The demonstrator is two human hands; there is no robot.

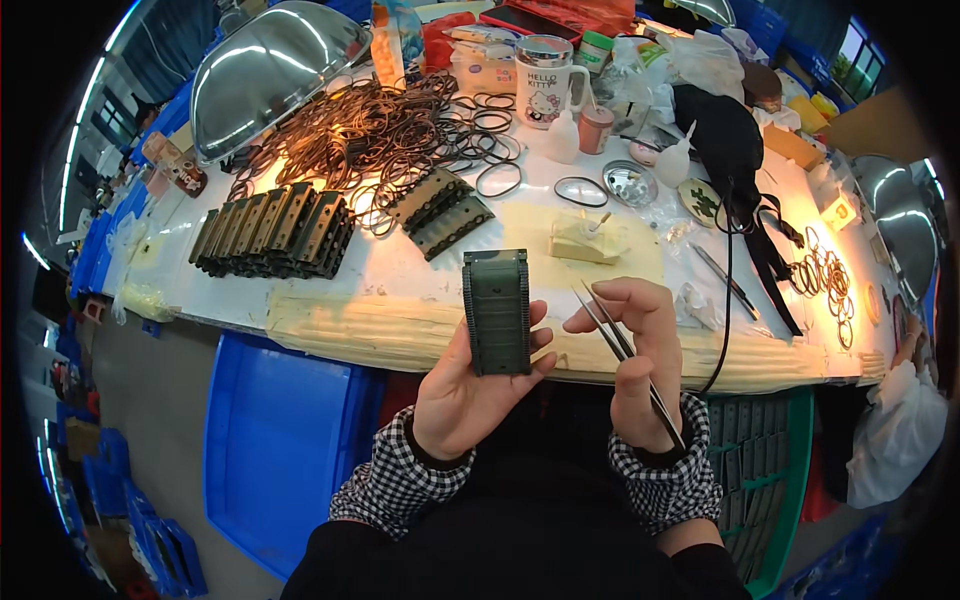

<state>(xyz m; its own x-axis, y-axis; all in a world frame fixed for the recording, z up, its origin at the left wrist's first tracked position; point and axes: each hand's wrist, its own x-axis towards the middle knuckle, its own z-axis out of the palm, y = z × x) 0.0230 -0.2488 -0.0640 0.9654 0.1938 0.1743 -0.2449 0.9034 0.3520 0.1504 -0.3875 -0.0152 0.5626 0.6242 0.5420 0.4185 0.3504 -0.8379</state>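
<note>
Upright in my left hand (pixel 468 400) is a dark green rectangular plastic housing (pixel 498 315) with ridged long edges, gripped by its lower part. My right hand (pixel 645 350), just right of it, holds a pair of metal tweezers (pixel 625 350), whose tips point up and left, apart from the housing. Beyond my hands lies a small pale block (pixel 585 240) on a yellowish sheet. Several similar green parts stand in a stacked row (pixel 275 230) at the left, and a couple more (pixel 445 222) lie nearer the middle.
A large heap of dark rubber rings (pixel 370 130) covers the back left, under a shiny metal lamp shade (pixel 270 75). A white mug (pixel 548 85) and squeeze bottles stand behind. Below the table edge are a blue bin (pixel 280 450) and a green crate (pixel 795 480) holding grey parts.
</note>
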